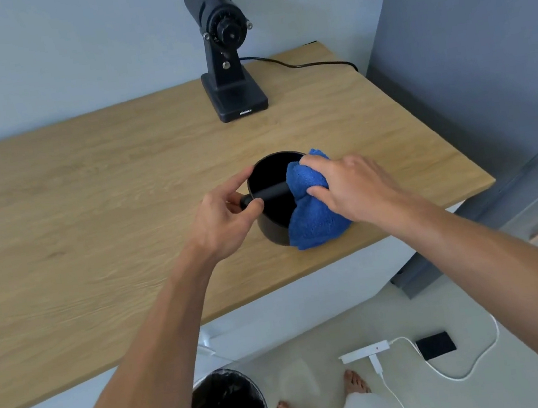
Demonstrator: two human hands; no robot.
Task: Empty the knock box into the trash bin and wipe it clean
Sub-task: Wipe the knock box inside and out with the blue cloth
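A black round knock box [269,176] stands upright on the wooden counter [87,201], with a dark bar across its mouth. My left hand [224,217] grips the box's left rim and the end of the bar. My right hand [351,185] presses a blue cloth [314,214] over the box's right rim; part of the cloth hangs down the outside wall. The inside of the box looks dark and its bottom is hidden. A trash bin [227,407] lined with a black bag stands on the floor below the counter's edge.
A black coffee grinder [225,47] stands at the back of the counter, its cable [303,64] trailing right. A grey cabinet [470,71] rises at the right. On the floor lie a white power strip [364,351] with cable and a black device [436,344]. Bare feet show below.
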